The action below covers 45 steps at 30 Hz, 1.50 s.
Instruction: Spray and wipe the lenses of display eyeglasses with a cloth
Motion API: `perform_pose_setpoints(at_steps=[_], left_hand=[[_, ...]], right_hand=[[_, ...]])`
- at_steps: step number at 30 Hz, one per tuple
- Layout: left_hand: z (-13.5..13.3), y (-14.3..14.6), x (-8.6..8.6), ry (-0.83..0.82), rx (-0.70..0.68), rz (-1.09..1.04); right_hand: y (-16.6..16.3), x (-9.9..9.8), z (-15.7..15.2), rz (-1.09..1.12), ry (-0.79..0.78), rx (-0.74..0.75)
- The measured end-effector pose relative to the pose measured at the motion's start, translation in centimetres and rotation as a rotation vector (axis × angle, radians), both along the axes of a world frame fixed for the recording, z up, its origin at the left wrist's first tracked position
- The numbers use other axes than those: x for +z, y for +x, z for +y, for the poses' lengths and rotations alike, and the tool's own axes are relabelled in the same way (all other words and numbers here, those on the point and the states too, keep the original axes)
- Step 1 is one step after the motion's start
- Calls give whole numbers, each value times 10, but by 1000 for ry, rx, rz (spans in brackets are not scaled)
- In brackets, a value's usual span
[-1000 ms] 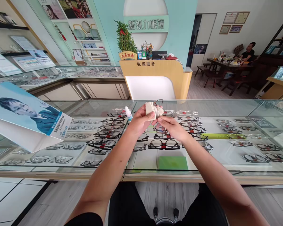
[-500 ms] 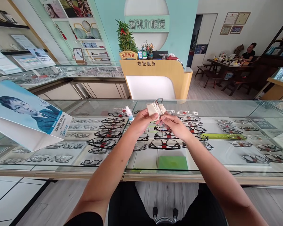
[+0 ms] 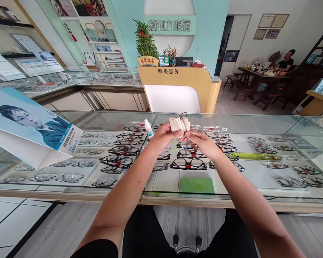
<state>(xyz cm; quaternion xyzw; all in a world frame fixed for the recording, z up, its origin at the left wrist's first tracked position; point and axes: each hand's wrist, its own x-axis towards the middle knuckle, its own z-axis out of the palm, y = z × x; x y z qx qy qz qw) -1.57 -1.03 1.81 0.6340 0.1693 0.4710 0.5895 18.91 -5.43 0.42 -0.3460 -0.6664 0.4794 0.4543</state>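
My left hand (image 3: 164,138) is closed on a cream cleaning cloth (image 3: 177,125), its thumb pressing the folded fabric. Wrapped partly in the cloth is a pair of eyeglasses (image 3: 184,114); a thin temple end curves out above, and most of the frame is hidden. The fingers of my right hand (image 3: 200,141) pinch the lower part of these glasses, close against the cloth. Both hands are raised over the glass counter, almost touching each other. Left of my left hand stands a small white spray bottle (image 3: 148,128) on the glass.
Beneath the glass top of the showcase (image 3: 156,199) lie rows of spectacle frames (image 3: 188,164) and a green box (image 3: 197,185). A folded display card (image 3: 37,125) stands at the left. Beyond is a wooden cash desk (image 3: 177,77). A person (image 3: 285,63) sits at a far table.
Both hands keep hold of the cloth and glasses, having shifted only slightly. The whole view has moved a little, with the background sitting slightly differently.
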Motion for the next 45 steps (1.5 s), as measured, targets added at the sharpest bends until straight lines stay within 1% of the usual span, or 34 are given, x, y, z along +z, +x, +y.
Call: perform_pose_setpoints(at_steps=[3,8,14,21,24,27,29,32,34,35,38,40,45], left_hand=[[0,-1,0,-18,-23,-23],[-4,0,3,-17,-27,-33],[-7,9,-1,5,65,-67],[-12,17,-7,-4,150,-125],[-18,21,-8,-27,188,-149],[-22,25,-11,-58,290,-168],[-21,26,-13,-80,339,-170],[-15,22,-12,-106,358,-165],[-7,17,-11,-115,342,-178],[-4,15,-11,-119,312,-183],[5,8,-11,-121,160,-159],[7,4,-12,-110,97,-129],[4,-1,-11,-80,93,-54]], right_hand=[[0,2,-2,35,-60,49],[-1,3,-3,84,-95,104],[-1,1,-1,57,-55,118],[-5,7,-7,36,-8,153],[-8,6,-7,48,1,186],[-13,2,-6,35,6,195],[-16,0,-6,18,8,192],[-17,0,-7,22,9,151],[-14,3,-7,51,10,113],[-11,4,-7,65,9,100],[-1,8,-4,98,-9,83],[2,9,-2,123,-32,85],[0,9,-3,197,-136,119]])
